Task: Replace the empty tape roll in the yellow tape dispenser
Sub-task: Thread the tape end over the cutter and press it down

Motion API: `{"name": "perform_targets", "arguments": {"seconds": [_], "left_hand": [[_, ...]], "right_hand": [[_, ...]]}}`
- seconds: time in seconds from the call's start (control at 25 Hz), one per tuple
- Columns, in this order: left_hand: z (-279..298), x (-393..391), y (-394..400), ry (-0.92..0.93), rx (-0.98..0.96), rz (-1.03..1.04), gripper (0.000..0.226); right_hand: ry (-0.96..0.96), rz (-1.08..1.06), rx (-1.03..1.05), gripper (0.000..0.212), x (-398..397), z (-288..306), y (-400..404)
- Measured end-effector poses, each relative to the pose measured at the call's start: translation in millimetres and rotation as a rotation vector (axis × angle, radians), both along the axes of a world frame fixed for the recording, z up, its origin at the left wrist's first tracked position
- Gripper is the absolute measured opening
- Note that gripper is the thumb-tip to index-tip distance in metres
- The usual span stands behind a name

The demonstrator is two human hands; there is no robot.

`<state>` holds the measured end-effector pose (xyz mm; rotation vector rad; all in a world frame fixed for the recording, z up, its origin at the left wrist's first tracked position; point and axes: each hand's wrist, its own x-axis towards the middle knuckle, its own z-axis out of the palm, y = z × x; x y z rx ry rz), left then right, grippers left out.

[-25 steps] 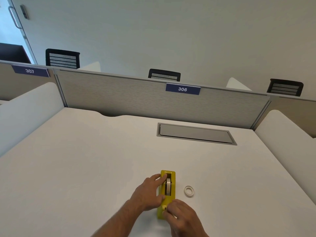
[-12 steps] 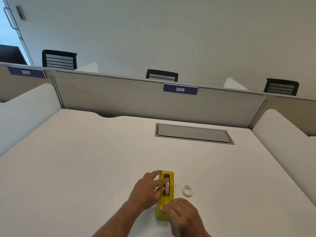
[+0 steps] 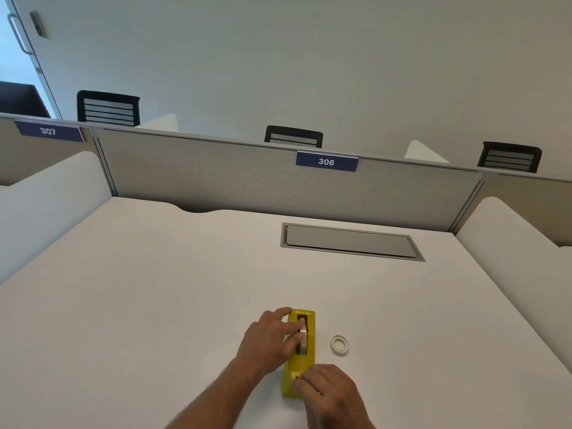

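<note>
The yellow tape dispenser (image 3: 299, 368) lies lengthwise on the white desk (image 3: 154, 305), near the front edge. A tape roll (image 3: 303, 340) sits in its slot. My left hand (image 3: 270, 339) grips the dispenser from the left, with its fingers laid over the roll. My right hand (image 3: 329, 394) covers the near cutter end, fingertips pinched against it. Whether a strip of tape is between those fingertips is hidden. A small white empty roll core (image 3: 339, 344) lies flat on the desk just right of the dispenser, apart from both hands.
A grey cable hatch (image 3: 351, 242) is set into the desk further back. A grey partition (image 3: 247, 178) labelled 306 closes the far side, and white side dividers (image 3: 510, 243) stand left and right. Black chair backs show beyond the partition.
Both hands stay on the dispenser. My left fingers have slid a little further over the roll, and my right fingertips have settled on the near end. The view has shifted slightly.
</note>
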<state>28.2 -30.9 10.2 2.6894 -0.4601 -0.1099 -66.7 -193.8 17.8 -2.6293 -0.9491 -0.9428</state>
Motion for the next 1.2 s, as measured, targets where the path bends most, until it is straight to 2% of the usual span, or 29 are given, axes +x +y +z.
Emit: {"name": "perform_targets", "arguments": {"seconds": [0.2,0.32,0.52,0.68,0.8,1.0,1.12,1.2], "left_hand": [[2,2,-1,0.017,-0.001,0.000,0.042],[1,3,-1,0.025,-0.013,-0.001,0.042],[-2,4,0,0.024,-0.028,0.008,0.042],[-3,5,0,0.025,-0.025,0.006,0.042],[-2,5,0,0.029,-0.030,0.009,0.042],[-1,4,0,0.037,-0.038,0.010,0.042],[-2,4,-1,0.039,-0.040,0.012,0.042],[-2,5,0,0.038,-0.042,0.013,0.042]], "right_hand": [[-0.029,-0.009,-0.037,0.024,-3,0,-2],[-0.029,-0.014,0.021,0.039,-3,-4,1],[-0.105,-0.013,0.033,0.022,1,-11,0],[-0.144,-0.011,0.055,0.032,7,-8,-1],[-0.141,-0.018,0.055,0.030,8,-7,-1],[-0.095,-0.061,0.038,0.033,5,-5,-1],[0.004,-0.134,0.078,0.012,0,-2,0],[0.097,-0.190,0.148,0.012,-5,-2,5]]}}
